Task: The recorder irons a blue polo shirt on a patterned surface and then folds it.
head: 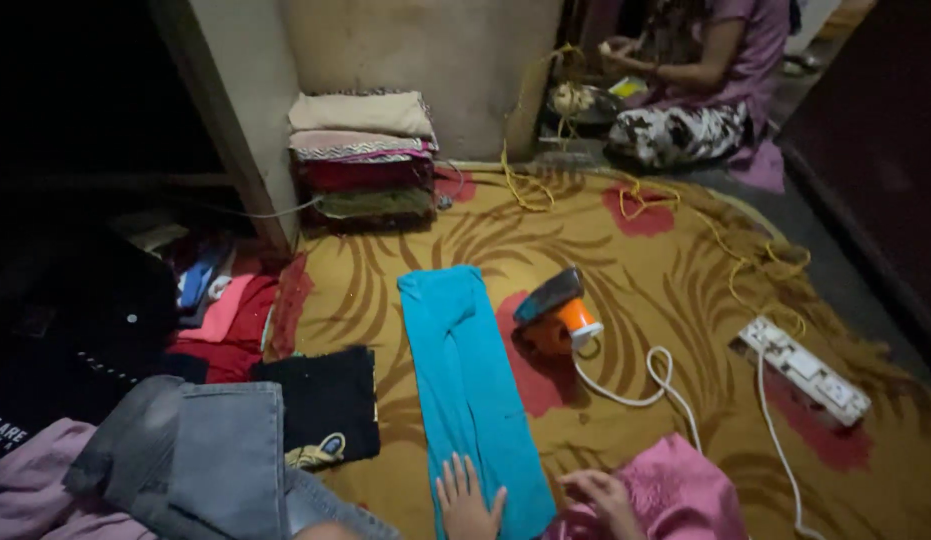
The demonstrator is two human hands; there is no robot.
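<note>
— Head view: where are the hands?
— Left hand [468, 502] lies flat, fingers spread, on the near end of the folded teal garment [470, 385]; right hand [603, 497] rests beside it, fingers curled on pink cloth [680, 495].
— Beyond them?
— An orange iron [555, 312] stands just right of the garment; a white power strip [805, 368] lies farther right.

bare hands [469, 500] (pink garment [675, 495])
</note>
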